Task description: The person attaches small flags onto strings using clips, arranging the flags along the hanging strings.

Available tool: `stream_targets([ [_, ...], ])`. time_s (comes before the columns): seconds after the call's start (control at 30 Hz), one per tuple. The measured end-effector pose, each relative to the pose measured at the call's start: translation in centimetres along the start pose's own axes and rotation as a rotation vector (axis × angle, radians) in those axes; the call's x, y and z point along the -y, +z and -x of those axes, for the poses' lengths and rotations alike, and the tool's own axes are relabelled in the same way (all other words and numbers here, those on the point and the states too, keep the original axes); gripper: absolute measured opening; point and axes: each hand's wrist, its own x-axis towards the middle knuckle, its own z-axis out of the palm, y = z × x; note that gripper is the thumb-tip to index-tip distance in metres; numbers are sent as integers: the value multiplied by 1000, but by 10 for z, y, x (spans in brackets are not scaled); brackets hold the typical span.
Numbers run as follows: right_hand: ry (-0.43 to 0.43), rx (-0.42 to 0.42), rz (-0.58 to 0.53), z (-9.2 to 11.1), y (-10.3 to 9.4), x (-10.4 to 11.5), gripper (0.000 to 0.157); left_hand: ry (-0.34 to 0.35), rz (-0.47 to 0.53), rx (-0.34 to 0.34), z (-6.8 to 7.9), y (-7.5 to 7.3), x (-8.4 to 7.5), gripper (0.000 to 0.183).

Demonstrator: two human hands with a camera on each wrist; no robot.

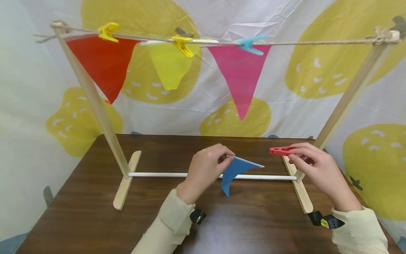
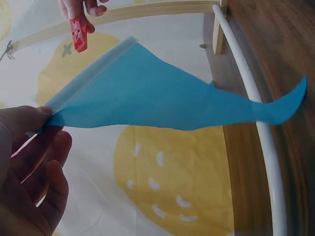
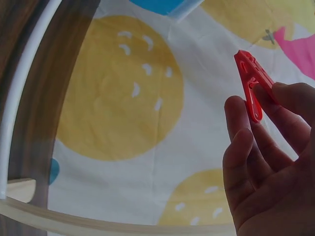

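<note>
My left hand (image 1: 207, 165) pinches one end of the white top edge of a blue triangular pennant (image 1: 236, 169). In the left wrist view the pennant (image 2: 147, 93) spreads away from the thumb and fingers, its pointed tip curling up. To the right, my right hand (image 1: 317, 165) holds a red clothespin (image 1: 280, 151) between thumb and fingers, apart from the pennant. Its jaws are closed and point left in the head view. In the right wrist view the clothespin (image 3: 252, 83) is pinched near its handle end.
Above, a twine (image 1: 301, 43) runs between two wooden posts. Red (image 1: 104, 63), yellow (image 1: 171, 63) and pink (image 1: 239, 74) pennants hang from it by yellow and blue clothespins. A white rod (image 1: 158, 174) joins the stand's feet on the brown table (image 1: 79, 218).
</note>
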Motion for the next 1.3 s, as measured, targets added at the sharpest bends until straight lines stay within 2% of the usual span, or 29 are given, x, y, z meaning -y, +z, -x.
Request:
stream_targets([
  [0.2,-4,-11,-19,-5,-11,3,19,11,22,-2,-9,1,-4,4],
  [0.43,2,-24,-50,-10,-22,2,20,-15,20,79,-13,-1,-6,8],
  [0.53,-9,-38,-56,-12,-26,1,19,-10,14,90,-15,-3,-7,9],
  [0.73,-13,-61,-58,-22,-36,2,18,9,-2,48,-25,-9,-11,8],
  [0.97,-3,-99,-95,-29,-47,10,14,6,28,6,-38,-14,-19,8],
  [1.2,-95,-120,-104,-39,-59,26,17,2,87,-25,-49,-20,-24,8],
  [1.3,-109,-118,-84,-44,-64,28,18,5,110,-22,-53,-22,-24,8],
])
